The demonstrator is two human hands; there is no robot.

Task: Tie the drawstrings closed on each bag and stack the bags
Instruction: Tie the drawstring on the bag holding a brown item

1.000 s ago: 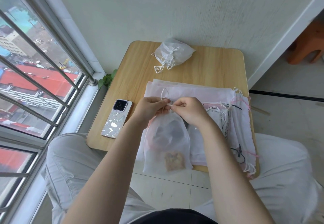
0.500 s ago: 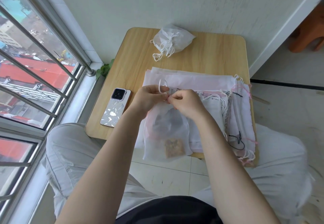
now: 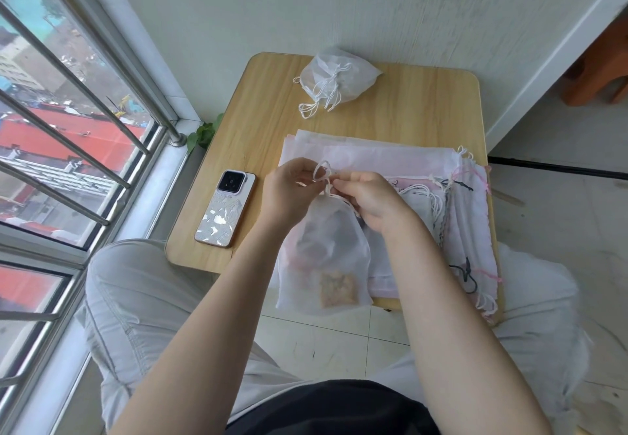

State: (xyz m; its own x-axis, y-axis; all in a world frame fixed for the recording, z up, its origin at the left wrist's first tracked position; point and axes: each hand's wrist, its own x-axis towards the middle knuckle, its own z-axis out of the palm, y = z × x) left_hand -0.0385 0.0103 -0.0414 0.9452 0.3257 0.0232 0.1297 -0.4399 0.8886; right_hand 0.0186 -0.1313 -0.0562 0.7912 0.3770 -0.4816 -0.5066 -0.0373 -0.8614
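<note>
Left hand (image 3: 289, 189) and right hand (image 3: 370, 200): fingers of each pinch the drawstring (image 3: 323, 171) at the gathered neck of the bag (image 3: 323, 257). Bag hangs over the near table (image 3: 272, 121) edge. Tied bags (image 3: 336, 77) lie at the far edge.

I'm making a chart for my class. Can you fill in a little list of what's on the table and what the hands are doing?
left hand: pinches the white string
right hand: pinches the same string at the bag's neck
held bag: sheer white, hangs past the table's near edge, something tan inside at the bottom
tied bags: small bunch at the table's far side
flat bags: pile under and right of the hands
phone: face down, left of the hands
table: light wood
</note>
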